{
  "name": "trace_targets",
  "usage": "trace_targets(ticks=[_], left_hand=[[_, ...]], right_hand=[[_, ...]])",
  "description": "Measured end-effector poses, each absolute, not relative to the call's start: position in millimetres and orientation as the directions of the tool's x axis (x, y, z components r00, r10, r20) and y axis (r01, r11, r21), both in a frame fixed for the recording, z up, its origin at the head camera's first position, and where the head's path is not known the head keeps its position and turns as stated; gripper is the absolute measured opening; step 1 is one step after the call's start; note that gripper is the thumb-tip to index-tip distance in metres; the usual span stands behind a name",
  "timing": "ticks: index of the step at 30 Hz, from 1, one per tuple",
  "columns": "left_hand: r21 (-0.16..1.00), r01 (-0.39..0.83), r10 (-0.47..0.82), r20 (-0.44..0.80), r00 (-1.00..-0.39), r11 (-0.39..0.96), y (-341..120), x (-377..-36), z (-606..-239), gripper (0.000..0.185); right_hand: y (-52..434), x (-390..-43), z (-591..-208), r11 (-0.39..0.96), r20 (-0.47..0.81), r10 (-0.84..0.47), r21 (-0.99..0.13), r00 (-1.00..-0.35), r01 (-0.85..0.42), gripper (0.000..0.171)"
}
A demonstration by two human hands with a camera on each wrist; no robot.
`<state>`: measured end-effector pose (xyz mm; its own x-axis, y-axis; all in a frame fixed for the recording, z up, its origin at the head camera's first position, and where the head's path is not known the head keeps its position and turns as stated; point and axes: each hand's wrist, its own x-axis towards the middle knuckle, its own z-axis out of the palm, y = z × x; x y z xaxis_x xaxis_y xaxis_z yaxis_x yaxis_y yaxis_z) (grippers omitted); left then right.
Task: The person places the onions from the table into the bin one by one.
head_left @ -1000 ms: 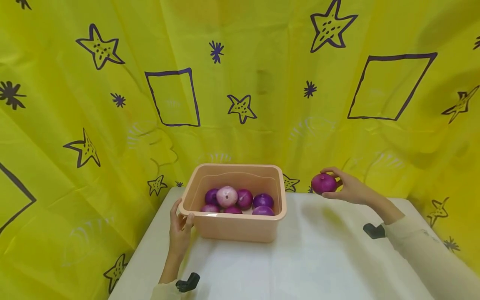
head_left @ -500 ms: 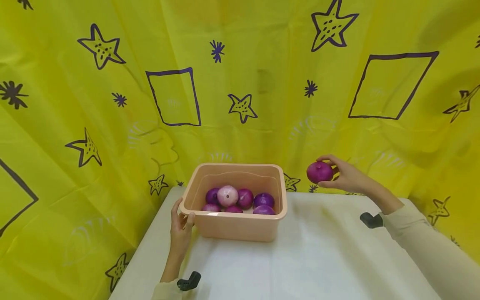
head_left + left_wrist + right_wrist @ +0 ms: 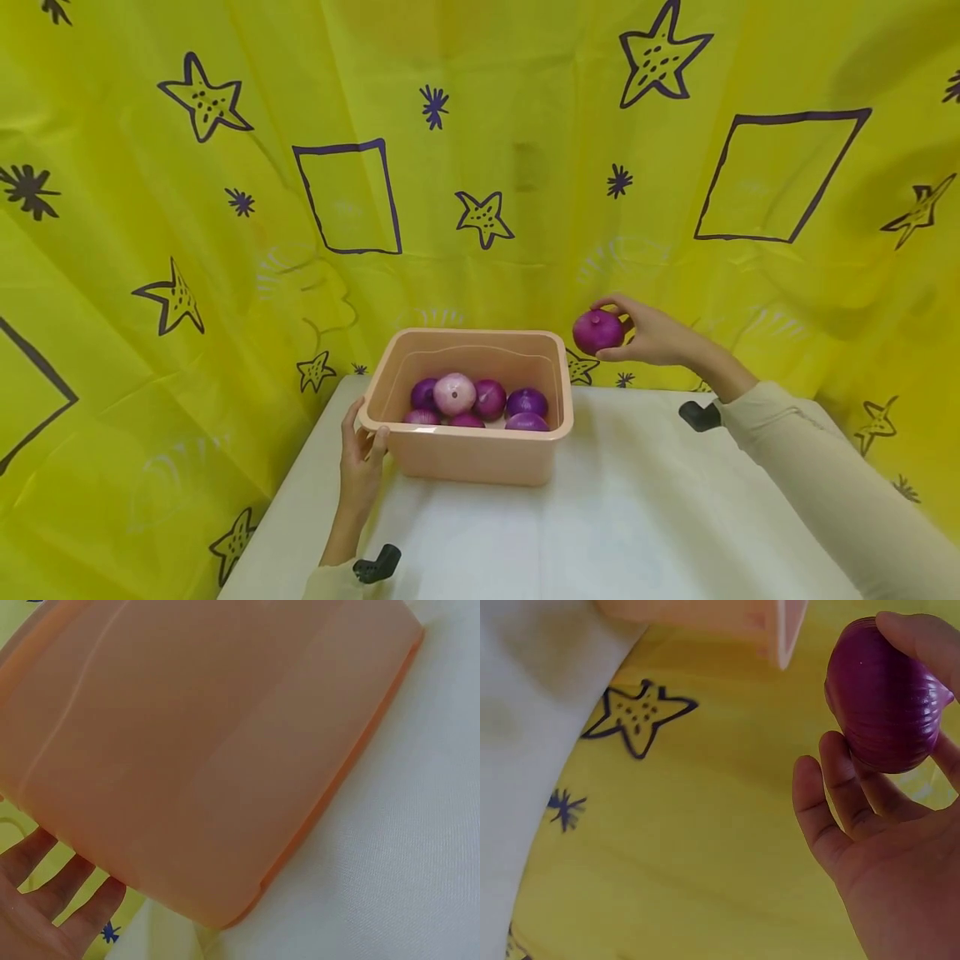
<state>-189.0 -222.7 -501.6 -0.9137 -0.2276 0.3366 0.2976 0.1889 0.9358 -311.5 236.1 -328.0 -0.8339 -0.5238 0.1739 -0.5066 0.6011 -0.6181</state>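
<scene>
A red onion [image 3: 597, 332] is pinched between the thumb and fingers of my right hand [image 3: 652, 335], raised just beyond the right rim of the peach plastic bin [image 3: 472, 457]. In the right wrist view the same purple onion [image 3: 885, 697] shows its ribbed skin, with the hand [image 3: 907, 862] below it. My left hand [image 3: 360, 467] grips the bin's near left corner, thumb on the front rim and fingers along the side. Inside the bin lie several red onions, one of them a paler pink onion [image 3: 454, 394] on top. In the left wrist view the bin wall [image 3: 210, 735] fills much of the frame.
The bin stands on a white-covered table [image 3: 630, 500]. Behind and at both sides hangs a yellow sheet [image 3: 525, 275] printed with stars and rectangles. Dark devices sit at both wrists, such as the right wrist device [image 3: 700, 416].
My right hand has carried the red onion up and to the left, closer to the bin's right rim. The left hand and the bin have stayed in place.
</scene>
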Motion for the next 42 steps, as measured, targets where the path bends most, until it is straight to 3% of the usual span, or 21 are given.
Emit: trace_targets(ticks=[9,21,42], left_hand=[[0.932,0.309,-0.223,0.348,-0.911,0.191,-222.1,-189.2,-499.1,0.065],[0.928,0.313,-0.217,0.354,-0.91,0.202,-223.7,-189.0,-500.0,0.065],[0.925,0.324,-0.223,0.365,-0.904,0.199,-219.9,-188.1,-496.7,0.065]], right_hand=[[173.7,-325.3,-314.0,0.532,0.165,-0.616,-0.634,-0.77,-0.562,0.073],[94.3,-338.5,-330.7,0.419,0.14,-0.683,-0.728,-0.716,-0.542,0.068],[53.4,-347.5,-363.8,0.427,0.074,-0.706,-0.749,-0.704,-0.507,0.066]])
